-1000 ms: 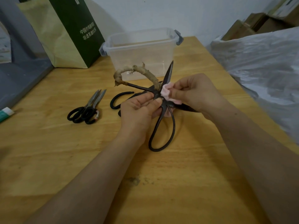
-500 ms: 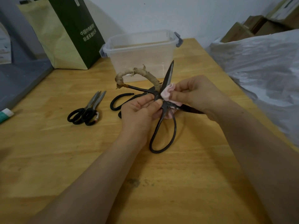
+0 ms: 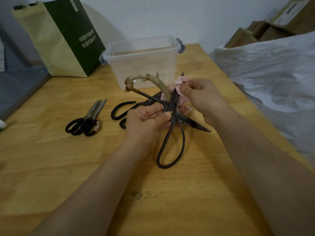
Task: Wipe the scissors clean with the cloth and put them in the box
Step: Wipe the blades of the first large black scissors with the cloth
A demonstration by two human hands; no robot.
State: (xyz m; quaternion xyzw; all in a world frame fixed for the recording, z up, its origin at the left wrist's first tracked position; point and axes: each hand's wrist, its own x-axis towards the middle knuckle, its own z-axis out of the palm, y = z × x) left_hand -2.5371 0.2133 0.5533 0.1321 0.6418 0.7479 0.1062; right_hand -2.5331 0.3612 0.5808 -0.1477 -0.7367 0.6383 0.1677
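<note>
Scissors (image 3: 173, 101), big and black, are held up over the wooden table (image 3: 51, 167), just in front of the clear box (image 3: 143, 65). They are spread wide open. The left hand (image 3: 146, 121) pinches them at the middle, where the two halves cross, with thumb and fingers curled tight. The right hand (image 3: 201, 94) squeezes the pink cloth (image 3: 182, 80) around the blade that points up. One handle is wrapped in tan stuff. The other handle is a bare loop that hangs down.

A moment ago the cloth was low on the blade, close to the middle. Now it has slid up near the tip, and only the very point sticks out.

The cloth hides most of that blade. Another dark pair (image 3: 122, 108) lies on the table behind the left hand, so its blades can't be seen. A small pair (image 3: 85, 123) lies further left. The picture is a bit blurry, so any dirt on the blades is hard to see.
</note>
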